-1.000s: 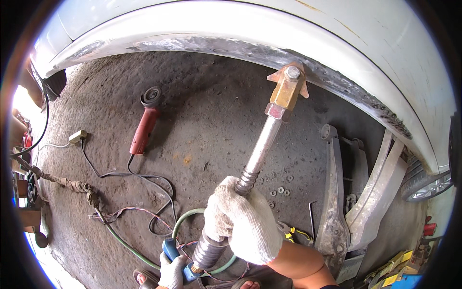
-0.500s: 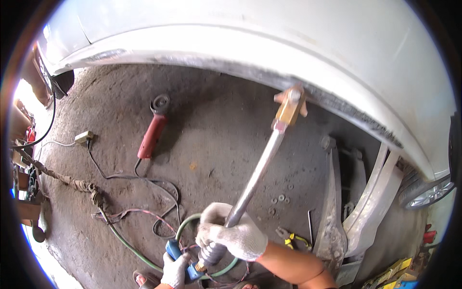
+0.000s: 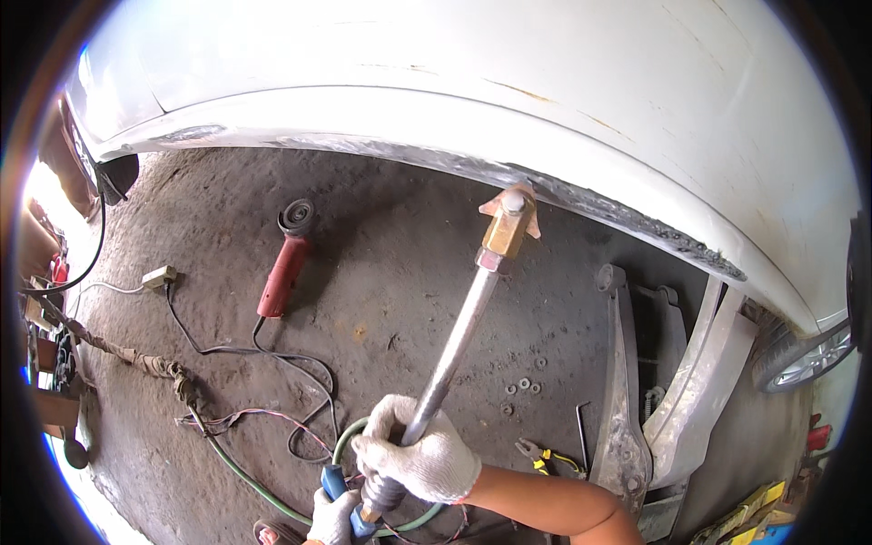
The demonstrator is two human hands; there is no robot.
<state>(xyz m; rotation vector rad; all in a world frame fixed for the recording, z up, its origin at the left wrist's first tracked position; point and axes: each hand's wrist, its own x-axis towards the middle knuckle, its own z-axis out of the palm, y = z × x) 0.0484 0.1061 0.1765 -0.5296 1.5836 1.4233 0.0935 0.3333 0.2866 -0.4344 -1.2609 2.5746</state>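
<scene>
A long dent puller (image 3: 454,343) with a silver rod, a brass head and a copper tip slants up from my hands. My right hand (image 3: 425,456), in a white knitted glove, is wrapped round the rod above a dark ribbed section. Lower down, my left hand (image 3: 332,518), gloved alike, grips the tool's blue handle (image 3: 334,481); part of that hand is cut off by the lower edge. The tip lies at the lower edge of a white car's sill (image 3: 590,204), where the paint is scraped to bare, dark metal. Whether it touches the sill I cannot tell.
A red angle grinder (image 3: 285,272) lies on the concrete at left, its black cord near a green cable (image 3: 254,486). At right are several small washers (image 3: 524,384), yellow-black pliers (image 3: 549,456), a hex key (image 3: 582,436) and a grey metal jack (image 3: 625,400).
The dent puller's head has shifted left along the sill. Both hands keep their hold on the tool. The whole view has tilted slightly, showing more of the car's side.
</scene>
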